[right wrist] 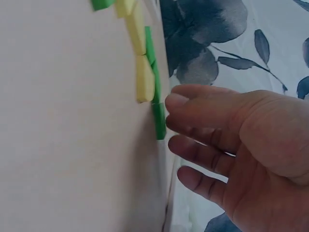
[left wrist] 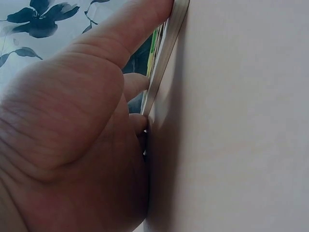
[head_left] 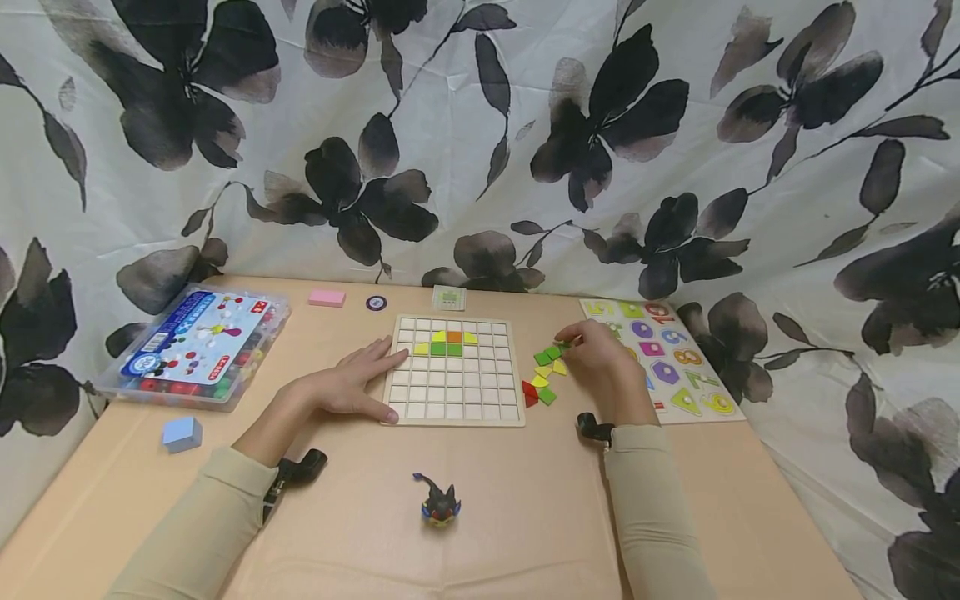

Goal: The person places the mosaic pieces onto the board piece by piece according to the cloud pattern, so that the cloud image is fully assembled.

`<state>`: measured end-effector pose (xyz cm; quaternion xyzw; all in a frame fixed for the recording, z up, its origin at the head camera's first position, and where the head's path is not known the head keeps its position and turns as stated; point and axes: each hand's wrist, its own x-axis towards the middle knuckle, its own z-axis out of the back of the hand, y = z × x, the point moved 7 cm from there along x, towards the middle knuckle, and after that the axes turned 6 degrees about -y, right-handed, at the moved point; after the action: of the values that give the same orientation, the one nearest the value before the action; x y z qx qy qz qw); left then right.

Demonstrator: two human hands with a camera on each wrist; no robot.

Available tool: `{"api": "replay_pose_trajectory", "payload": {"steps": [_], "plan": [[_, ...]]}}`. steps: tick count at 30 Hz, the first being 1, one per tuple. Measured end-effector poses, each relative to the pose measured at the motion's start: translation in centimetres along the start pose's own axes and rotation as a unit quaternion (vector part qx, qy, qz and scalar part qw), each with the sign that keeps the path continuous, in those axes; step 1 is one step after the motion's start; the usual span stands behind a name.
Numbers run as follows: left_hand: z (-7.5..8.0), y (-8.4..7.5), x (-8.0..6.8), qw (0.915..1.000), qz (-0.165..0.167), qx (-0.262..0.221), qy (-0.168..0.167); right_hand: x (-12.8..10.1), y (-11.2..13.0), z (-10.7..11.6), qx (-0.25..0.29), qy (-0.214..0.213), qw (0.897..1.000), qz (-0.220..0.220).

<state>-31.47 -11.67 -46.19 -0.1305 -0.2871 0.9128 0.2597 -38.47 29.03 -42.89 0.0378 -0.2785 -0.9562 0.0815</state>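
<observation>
A wooden grid board (head_left: 456, 398) lies on the table with an orange square tile (head_left: 454, 337), green tiles (head_left: 447, 350) and yellow tiles (head_left: 422, 349) in its upper rows. My left hand (head_left: 351, 379) rests spread along its left edge, with the thumb near the lower corner. In the left wrist view, the thumb touches the board's rim (left wrist: 166, 58). Right of the board, my right hand (head_left: 600, 362) reaches down over loose green tiles (head_left: 548, 396), yellow tiles (head_left: 559, 367) and a red tile (head_left: 530, 393). Its fingertips are right beside a green tile (right wrist: 159, 122), gripping nothing.
A sheet of colourful number and shape pictures (head_left: 697, 367) lies under and beyond my right hand. A plastic case (head_left: 202, 346) stands left, near a blue block (head_left: 182, 434). A pink block (head_left: 326, 297), round token (head_left: 376, 303) and small card (head_left: 449, 297) line the back. A dark toy figure (head_left: 439, 503) stands in front.
</observation>
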Motion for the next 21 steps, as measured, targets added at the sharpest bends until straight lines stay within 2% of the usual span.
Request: {"api": "replay_pose_trajectory", "payload": {"steps": [6, 11, 21], "plan": [[0.0, 0.0, 0.0, 1.0000, 0.001, -0.001, -0.001, 0.1, -0.4, -0.3, -0.017, -0.004, 1.000, 0.006], [0.0, 0.0, 0.0, 1.0000, -0.001, 0.002, -0.002, 0.0, -0.4, -0.3, -0.011, -0.016, 1.000, 0.006], [0.1, -0.2, -0.1, 1.0000, 0.001, -0.002, -0.003, 0.1, -0.7, 0.7, 0.044, -0.045, 0.998, 0.021]]}}
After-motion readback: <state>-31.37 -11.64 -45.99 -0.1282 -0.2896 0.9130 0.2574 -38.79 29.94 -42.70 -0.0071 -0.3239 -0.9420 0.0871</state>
